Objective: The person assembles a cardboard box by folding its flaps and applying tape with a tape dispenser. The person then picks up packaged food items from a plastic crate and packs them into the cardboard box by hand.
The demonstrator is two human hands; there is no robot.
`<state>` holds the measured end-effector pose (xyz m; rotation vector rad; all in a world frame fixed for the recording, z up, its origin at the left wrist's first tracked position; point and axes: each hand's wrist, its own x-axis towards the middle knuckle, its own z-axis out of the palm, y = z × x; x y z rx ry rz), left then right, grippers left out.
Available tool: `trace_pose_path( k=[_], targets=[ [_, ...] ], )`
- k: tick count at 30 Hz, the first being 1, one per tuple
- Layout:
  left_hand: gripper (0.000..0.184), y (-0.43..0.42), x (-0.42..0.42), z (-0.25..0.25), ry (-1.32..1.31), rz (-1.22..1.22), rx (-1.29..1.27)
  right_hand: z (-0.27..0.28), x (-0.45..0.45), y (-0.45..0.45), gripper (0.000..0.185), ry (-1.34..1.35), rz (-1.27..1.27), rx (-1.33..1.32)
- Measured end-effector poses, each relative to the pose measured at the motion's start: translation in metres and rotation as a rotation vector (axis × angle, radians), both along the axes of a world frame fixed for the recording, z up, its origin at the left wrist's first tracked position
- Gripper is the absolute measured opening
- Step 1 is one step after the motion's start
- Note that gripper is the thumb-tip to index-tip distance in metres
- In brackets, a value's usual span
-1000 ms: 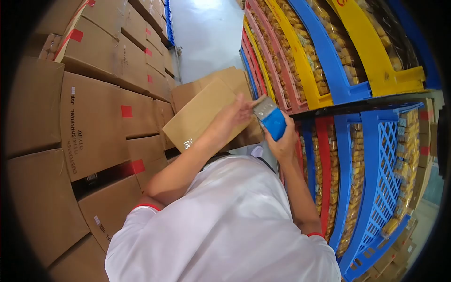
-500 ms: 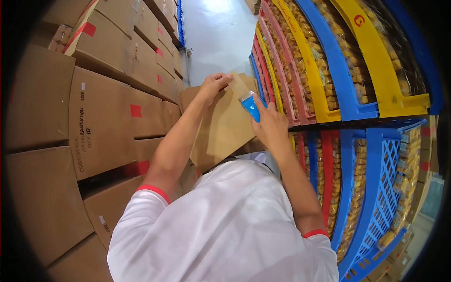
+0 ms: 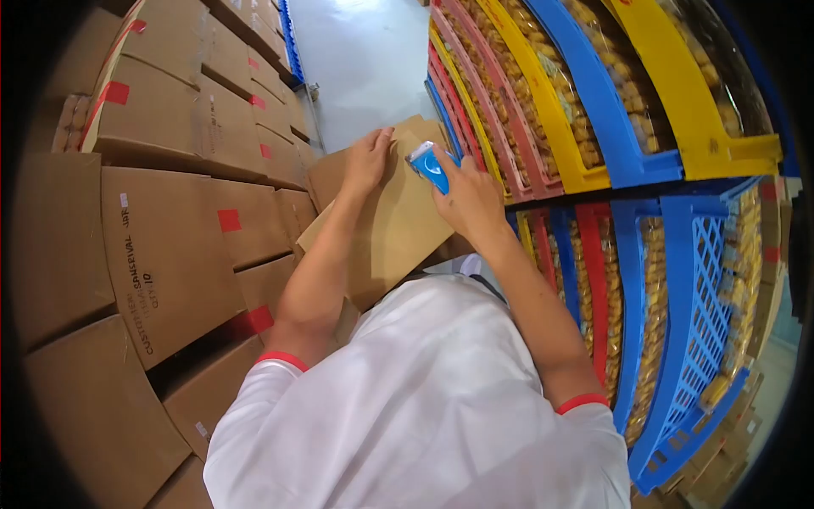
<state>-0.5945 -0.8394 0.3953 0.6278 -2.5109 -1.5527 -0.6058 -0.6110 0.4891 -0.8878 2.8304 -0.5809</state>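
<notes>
We list one blue tape dispenser [image 3: 431, 172], clamped in our right hand [image 3: 471, 197], at the far part of a brown carton [image 3: 394, 242]; whether its pale head touches the board, we cannot tell; one left hand [image 3: 367, 161], apart from the right, fingers bent at the carton's far left edge; whether it grips or only rests, we cannot tell; one white shirt [image 3: 415, 373] with red sleeve trim, near; to the left, stacked boxes [image 3: 182, 297] with red tape patches [image 3: 230, 220], one hand-lettered "SANSRIVAL JAR"; to the right, yellow, blue and red crates [image 3: 695, 102] in two tiers, filled with packed golden-brown goods [image 3: 543, 68]; a pale floor [image 3: 365, 68], far, between boxes and crates.
</notes>
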Motion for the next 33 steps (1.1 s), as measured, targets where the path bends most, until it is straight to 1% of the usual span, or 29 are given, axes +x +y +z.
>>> trace_pose_path(
  k=[1, 3, 4, 5, 6, 7, 9, 10, 11, 12, 13, 14, 15, 17, 18, 20, 21, 23, 25, 27, 28, 30, 31, 32, 33],
  targets=[
    [0.043, 0.007, 0.0, 0.002, -0.01, -0.012, 0.003, -0.002, 0.001, 0.0, 0.063, 0.019, 0.003, -0.024],
    [0.051, 0.015, -0.007, 0.009, -0.344, -0.146, -0.464, -0.002, 0.004, -0.001, 0.063, 0.049, 0.012, -0.051],
    [0.051, 0.009, -0.008, -0.006, -0.335, -0.144, -0.468, -0.001, 0.005, -0.001, 0.064, 0.044, 0.013, -0.031],
    [0.055, 0.0, -0.007, -0.029, -0.112, -0.065, -0.311, 0.001, 0.004, -0.001, 0.064, 0.04, 0.01, -0.012],
    [0.06, -0.003, -0.009, -0.025, 0.107, 0.003, -0.152, 0.002, 0.003, 0.0, 0.064, 0.046, -0.003, -0.018],
    [0.06, -0.004, -0.012, -0.023, 0.11, -0.019, -0.158, 0.002, 0.004, 0.002, 0.065, 0.043, -0.002, -0.027],
    [0.065, -0.004, -0.006, -0.015, 0.072, 0.095, 0.726, -0.001, 0.01, 0.005, 0.066, 0.02, -0.028, -0.035],
    [0.061, -0.016, -0.008, -0.01, -0.007, 0.007, 0.718, -0.003, 0.011, 0.006, 0.067, 0.036, -0.02, -0.048],
    [0.061, -0.015, -0.014, -0.009, -0.018, 0.005, 0.721, -0.003, 0.011, 0.005, 0.068, 0.058, -0.002, -0.06],
    [0.06, -0.016, -0.02, -0.009, -0.046, -0.127, 0.716, -0.003, 0.011, 0.005, 0.068, 0.055, -0.001, -0.058],
    [0.058, -0.018, -0.025, -0.006, -0.069, -0.256, 0.708, -0.002, 0.011, 0.003, 0.068, 0.054, 0.001, -0.041],
    [0.062, -0.012, -0.032, -0.004, -0.112, -0.325, 0.528, -0.001, 0.011, 0.001, 0.068, 0.056, 0.004, -0.027],
    [0.062, -0.012, -0.037, -0.011, -0.11, -0.321, 0.525, -0.001, 0.012, -0.001, 0.068, 0.057, 0.008, -0.029],
    [0.063, -0.013, -0.046, -0.032, -0.022, -0.38, 0.427, -0.003, 0.013, -0.002, 0.068, 0.059, 0.017, -0.015],
    [0.063, -0.013, -0.046, -0.025, -0.021, -0.382, 0.426, 0.0, 0.013, -0.001, 0.068, 0.061, 0.016, -0.016],
    [0.062, -0.011, -0.042, -0.012, -0.153, -0.299, 0.039, 0.005, 0.014, 0.003, 0.066, 0.073, 0.001, 0.001],
    [0.062, -0.008, -0.04, -0.013, -0.155, -0.297, 0.043, 0.012, 0.018, 0.01, 0.066, 0.071, 0.003, 0.004],
    [0.06, -0.004, -0.04, -0.014, -0.058, -0.254, -0.047, 0.037, 0.032, 0.04, 0.067, 0.021, 0.044, 0.09],
    [0.06, -0.002, -0.04, -0.012, -0.059, -0.241, -0.044, 0.066, 0.056, 0.089, 0.066, 0.008, 0.048, 0.076],
    [0.06, -0.001, -0.041, -0.013, -0.056, -0.228, -0.043, 0.092, 0.076, 0.126, 0.065, -0.078, -0.005, 0.253],
    [0.06, -0.001, -0.041, -0.016, -0.046, -0.229, -0.044, 0.092, 0.081, 0.138, 0.065, -0.077, -0.006, 0.255],
    [0.06, -0.002, -0.042, -0.017, -0.034, -0.243, -0.051, 0.077, 0.087, 0.151, 0.061, -0.157, -0.042, 0.327],
    [0.057, -0.003, -0.041, -0.014, -0.038, -0.272, -0.109, 0.066, 0.089, 0.155, 0.06, -0.183, -0.059, 0.349],
    [0.054, -0.001, -0.041, -0.011, -0.041, -0.3, -0.168, 0.044, 0.085, 0.154, 0.062, -0.13, -0.027, 0.306],
    [0.054, 0.005, -0.038, -0.001, -0.035, -0.309, -0.175, 0.025, 0.081, 0.151, 0.063, -0.074, 0.004, 0.264]
  ],
)
